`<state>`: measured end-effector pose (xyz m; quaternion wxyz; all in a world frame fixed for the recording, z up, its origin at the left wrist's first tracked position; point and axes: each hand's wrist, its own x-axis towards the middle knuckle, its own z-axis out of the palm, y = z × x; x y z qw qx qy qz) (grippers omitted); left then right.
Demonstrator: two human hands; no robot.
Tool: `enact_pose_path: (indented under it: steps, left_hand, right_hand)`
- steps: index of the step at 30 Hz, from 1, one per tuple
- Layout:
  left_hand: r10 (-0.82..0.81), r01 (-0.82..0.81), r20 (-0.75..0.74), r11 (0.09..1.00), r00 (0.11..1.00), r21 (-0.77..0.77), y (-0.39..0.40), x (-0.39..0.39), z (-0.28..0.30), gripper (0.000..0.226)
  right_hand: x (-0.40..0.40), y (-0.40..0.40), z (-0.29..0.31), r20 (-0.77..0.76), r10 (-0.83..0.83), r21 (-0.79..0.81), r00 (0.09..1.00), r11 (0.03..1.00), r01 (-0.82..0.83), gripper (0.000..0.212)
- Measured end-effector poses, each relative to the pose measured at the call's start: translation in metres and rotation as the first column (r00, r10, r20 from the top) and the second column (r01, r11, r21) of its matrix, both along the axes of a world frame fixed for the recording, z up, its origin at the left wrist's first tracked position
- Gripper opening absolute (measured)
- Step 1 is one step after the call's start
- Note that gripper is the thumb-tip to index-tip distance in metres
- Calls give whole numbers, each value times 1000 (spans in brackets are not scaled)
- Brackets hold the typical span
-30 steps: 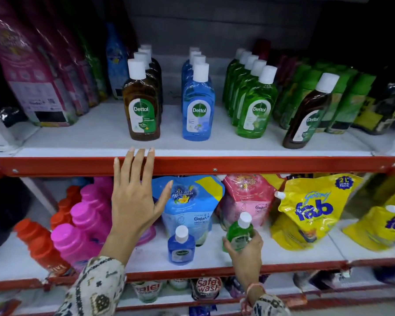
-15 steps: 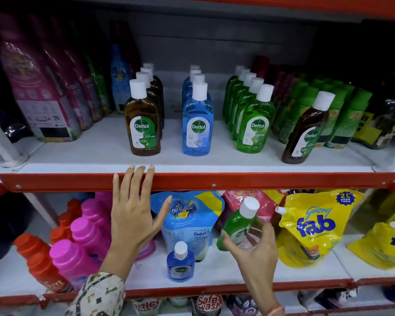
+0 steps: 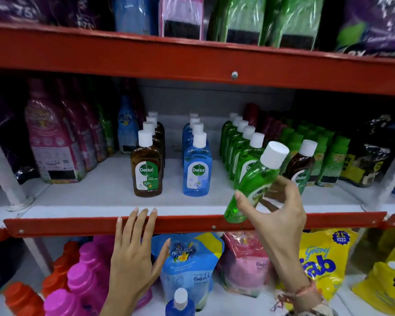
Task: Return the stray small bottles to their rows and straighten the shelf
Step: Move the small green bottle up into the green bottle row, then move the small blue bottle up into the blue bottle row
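1. I'm holding the small green Dettol bottle (image 3: 253, 179) tilted in my right hand (image 3: 281, 215), just in front of the green row (image 3: 240, 142), not shelved yet.
2. Left hand (image 3: 132, 254) is lying open, empty, fingertips on the red shelf edge (image 3: 78, 224).
3. Small blue bottle (image 3: 180, 303) is waiting on the lower shelf, and the brown bottle (image 3: 300, 165) is leaning off-row.

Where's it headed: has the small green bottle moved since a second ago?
Yes. The small green bottle rose from the lower shelf to above the red shelf rail.

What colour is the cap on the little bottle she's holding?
White, on the small green bottle; seen in the head view.
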<state>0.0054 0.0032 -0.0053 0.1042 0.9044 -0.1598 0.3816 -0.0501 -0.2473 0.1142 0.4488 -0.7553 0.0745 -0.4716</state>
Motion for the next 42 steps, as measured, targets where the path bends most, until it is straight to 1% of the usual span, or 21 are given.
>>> enact_pose_path:
  steps: [2,5,10,14,22,24,26,30,32,33,36,38,40,42]
  left_hand:
    - [-4,4,14,1000,1000,-2,0,0,0,69]
    - [-10,11,42,1000,999,-9,-1,1,2,67]
    - [-5,6,52,1000,999,-7,-1,0,5,66]
    - [5,-4,59,1000,998,-4,-1,0,4,65]
    - [22,-22,53,1000,998,-1,-2,2,1,64]
    - [32,-33,42,999,999,8,-2,2,1,63]
    - [42,-43,40,999,998,23,0,2,3,62]
    - [40,-45,58,996,997,73,5,1,7,59]
    - [40,-43,39,996,998,82,10,1,8,59]
    - [45,-47,25,996,999,80,13,2,8,60]
    - [54,-55,16,996,998,76,25,4,7,60]
    - [45,-47,36,997,998,67,30,5,7,57]
    - [36,-38,59,999,998,34,30,8,9,49]
    - [36,-36,69,999,997,0,27,10,10,45]
  right_hand:
    - [16,-11,9,-16,-39,-29,999,999,38,74]
    - [40,-27,12,-81,-97,-82,992,993,90,77]
    - [62,-43,1,-186,-159,-117,970,983,139,72]
    - [70,-48,-9,-245,-163,-115,956,984,138,69]
    - [73,-53,-17,-256,-147,-120,956,986,119,72]
    - [68,-50,-21,-237,-139,-109,961,987,116,80]
    - [57,-41,-25,-171,-149,-88,974,987,136,85]
    - [32,-9,-37,34,-151,-125,988,980,155,69]
    - [20,12,-48,75,-131,-132,989,981,140,64]
    - [15,22,-56,68,-111,-128,991,985,119,63]
    - [-3,55,-99,-36,-14,-78,999,997,11,67]
    - [-15,77,-139,-160,76,-30,984,996,-82,72]
    - [-29,102,-179,-325,143,46,935,990,-135,81]
    - [-39,127,-211,-481,147,105,864,988,-110,92]
